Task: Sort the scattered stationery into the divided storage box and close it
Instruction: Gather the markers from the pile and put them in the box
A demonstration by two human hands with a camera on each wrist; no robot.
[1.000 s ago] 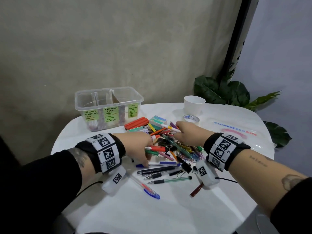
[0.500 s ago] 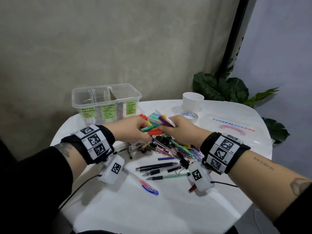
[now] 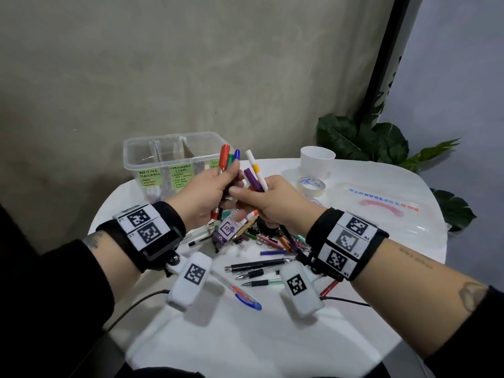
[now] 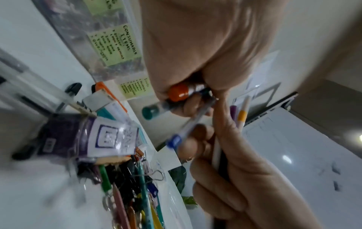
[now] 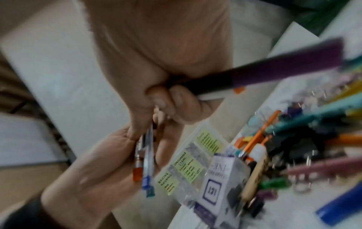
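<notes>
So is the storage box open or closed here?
Open: the storage box has no lid on; its dividers show from above, and the clear lid lies apart on the table.

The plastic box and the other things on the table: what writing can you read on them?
"WRITING MATERIALS": left green label on the plastic box.
"CONSUMABLE ITEMS": middle green label.
"Tools": right green label.
The lists under all three headings: too small to read.
Blue print on the tape roll: blurred.
Red and blue lettering on the clear lid: upside down, unreadable.
</notes>
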